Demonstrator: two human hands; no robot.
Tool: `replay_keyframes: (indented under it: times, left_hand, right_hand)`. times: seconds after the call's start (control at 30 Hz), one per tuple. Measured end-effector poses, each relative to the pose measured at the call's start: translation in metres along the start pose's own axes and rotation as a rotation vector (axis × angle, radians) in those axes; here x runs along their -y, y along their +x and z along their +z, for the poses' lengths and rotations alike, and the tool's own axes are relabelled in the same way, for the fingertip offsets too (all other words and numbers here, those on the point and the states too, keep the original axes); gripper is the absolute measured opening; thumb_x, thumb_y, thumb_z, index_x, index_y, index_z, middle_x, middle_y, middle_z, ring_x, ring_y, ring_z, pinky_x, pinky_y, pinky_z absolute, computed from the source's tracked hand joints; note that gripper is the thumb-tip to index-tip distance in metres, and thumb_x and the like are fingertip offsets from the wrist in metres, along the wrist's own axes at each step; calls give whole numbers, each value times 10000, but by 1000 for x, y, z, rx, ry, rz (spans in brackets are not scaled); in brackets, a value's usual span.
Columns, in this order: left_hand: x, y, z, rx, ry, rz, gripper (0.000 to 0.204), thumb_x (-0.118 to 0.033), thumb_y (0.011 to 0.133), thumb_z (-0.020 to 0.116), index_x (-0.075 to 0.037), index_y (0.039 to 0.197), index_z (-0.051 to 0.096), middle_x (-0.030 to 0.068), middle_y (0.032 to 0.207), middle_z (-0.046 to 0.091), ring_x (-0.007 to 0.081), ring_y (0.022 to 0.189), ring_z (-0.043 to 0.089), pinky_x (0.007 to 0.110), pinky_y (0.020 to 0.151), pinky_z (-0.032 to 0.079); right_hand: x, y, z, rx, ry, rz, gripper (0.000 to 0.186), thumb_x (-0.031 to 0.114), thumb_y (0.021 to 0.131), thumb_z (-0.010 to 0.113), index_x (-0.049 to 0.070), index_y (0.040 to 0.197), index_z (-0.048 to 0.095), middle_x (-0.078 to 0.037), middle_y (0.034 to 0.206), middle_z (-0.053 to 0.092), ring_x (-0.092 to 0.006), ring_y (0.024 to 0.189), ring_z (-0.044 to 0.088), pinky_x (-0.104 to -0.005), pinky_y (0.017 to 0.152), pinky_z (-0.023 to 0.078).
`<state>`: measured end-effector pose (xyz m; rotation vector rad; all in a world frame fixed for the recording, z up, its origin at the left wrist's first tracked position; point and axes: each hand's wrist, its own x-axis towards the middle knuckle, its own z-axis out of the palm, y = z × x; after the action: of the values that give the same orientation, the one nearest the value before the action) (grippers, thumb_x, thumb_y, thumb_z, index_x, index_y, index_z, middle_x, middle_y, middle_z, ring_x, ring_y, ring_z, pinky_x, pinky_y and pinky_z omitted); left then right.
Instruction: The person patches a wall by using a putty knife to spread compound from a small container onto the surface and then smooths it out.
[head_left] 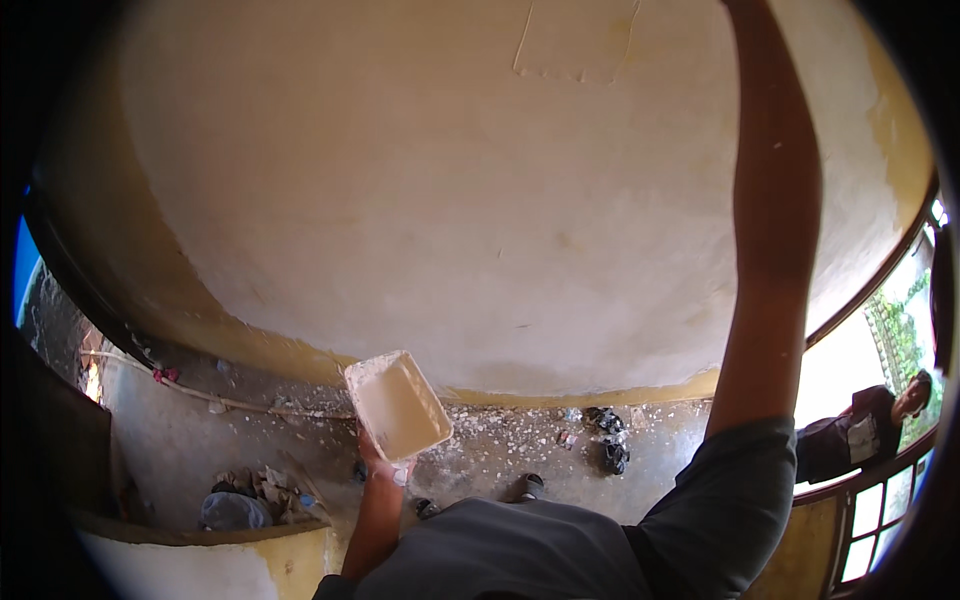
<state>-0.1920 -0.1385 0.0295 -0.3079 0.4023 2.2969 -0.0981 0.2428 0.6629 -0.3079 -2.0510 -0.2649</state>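
My left hand grips a rectangular plastic tub by its near left side, low in front of me. Cream-coloured paste covers the tub's inside, and smears of it mark the rim. My right arm stretches far up along the wall, and its hand lies beyond the upper edge of the picture. Before me rises a wall with a broad pale coat over yellowish paint. Thin raised ridges of paste stand out on it near the top.
Pale flakes litter the floor along the wall's foot. Black plastic bags lie right of my feet, and a long pole at the left. Behind a low wall sits a heap of sacks. A person is by the right-hand opening.
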Motion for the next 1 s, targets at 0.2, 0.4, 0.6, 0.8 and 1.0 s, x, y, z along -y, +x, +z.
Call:
replay_keyframes:
  times: [0.2, 0.4, 0.6, 0.8, 1.0]
  left_hand:
    - [24, -8, 6, 95, 40, -11, 462, -458, 934, 458, -140, 1261, 531, 37, 1154, 608, 245, 1047, 606, 420, 865, 529]
    - [30, -3, -10, 94, 94, 43, 625, -634, 862, 447, -227, 1335, 478, 26, 1306, 517, 299, 1193, 504, 583, 935, 431]
    - [39, 3, -25, -43, 115, 27, 669, -681, 831, 452, -241, 1334, 478, 25, 1286, 526, 311, 1180, 498, 607, 928, 410]
    - [42, -24, 4, 143, 84, 88, 548, -573, 877, 497, -209, 1286, 519, 20, 1220, 571, 265, 1122, 556, 519, 902, 478]
    - [40, -26, 15, 0, 95, 9, 599, -620, 851, 501, -220, 1296, 511, 17, 1255, 553, 286, 1132, 549, 549, 912, 461]
  right_hand:
    - [-15, -70, 30, 271, 217, 56, 489, -37, 815, 532, 40, 1297, 503, -182, 1056, 662, -333, 1050, 628, -443, 838, 538]
    - [59, -143, 84, 355, -358, -83, 511, 64, 791, 532, 40, 1297, 465, -239, 1099, 614, -409, 1075, 567, -463, 900, 472]
    - [4, -30, 27, 9, -313, 80, 607, -7, 783, 511, -24, 1378, 390, -265, 1191, 589, -341, 1140, 571, -389, 954, 480]
    - [-47, -83, 50, 126, -106, -17, 519, 97, 837, 558, 15, 1334, 436, -239, 1212, 581, -374, 1129, 560, -452, 921, 479]
    - [38, -251, 140, 513, -155, -29, 396, 53, 827, 519, 37, 1222, 487, -207, 1034, 611, -373, 1003, 583, -466, 845, 483]
